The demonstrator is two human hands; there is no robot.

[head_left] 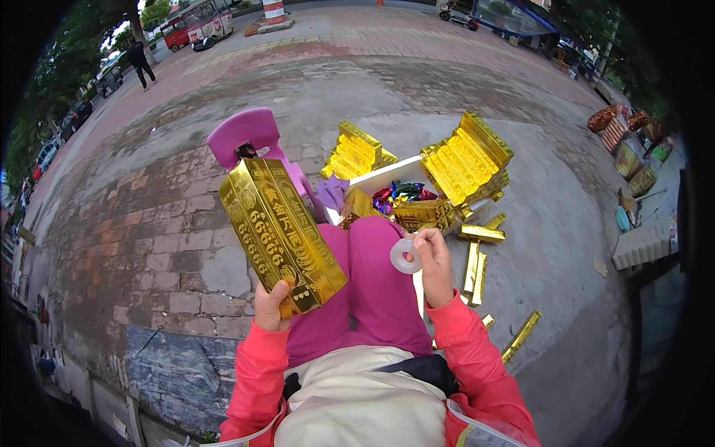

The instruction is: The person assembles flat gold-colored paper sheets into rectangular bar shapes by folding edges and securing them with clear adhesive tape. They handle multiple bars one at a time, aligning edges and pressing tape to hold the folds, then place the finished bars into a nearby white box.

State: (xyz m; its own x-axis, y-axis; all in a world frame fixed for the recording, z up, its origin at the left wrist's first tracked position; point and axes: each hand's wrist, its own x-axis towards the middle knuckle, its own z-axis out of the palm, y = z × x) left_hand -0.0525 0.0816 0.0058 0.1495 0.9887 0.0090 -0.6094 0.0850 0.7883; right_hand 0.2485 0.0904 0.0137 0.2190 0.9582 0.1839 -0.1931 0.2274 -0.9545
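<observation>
A long shiny gold box (279, 235) with embossed patterns stands tilted over my left thigh. My left hand (272, 305) grips its lower end, thumb on the front face. My right hand (436, 261) pinches the edge of a whitish translucent roll of tape (395, 255) above my right knee, apart from the box. Beyond my knees, a white container (383, 173) holds crumpled multicoloured foil (402, 194). A large stepped stack of gold boxes (465, 160) rises at its right, and a smaller gold stack (354, 153) stands at its far left side.
A pink plastic chair (246, 128) is behind the held box. Loose narrow gold bars (521, 337) lie on the pavement to my right. Filled bags (629, 156) sit at the far right. A person in dark clothes (139, 63) and parked vehicles (208, 24) are far off.
</observation>
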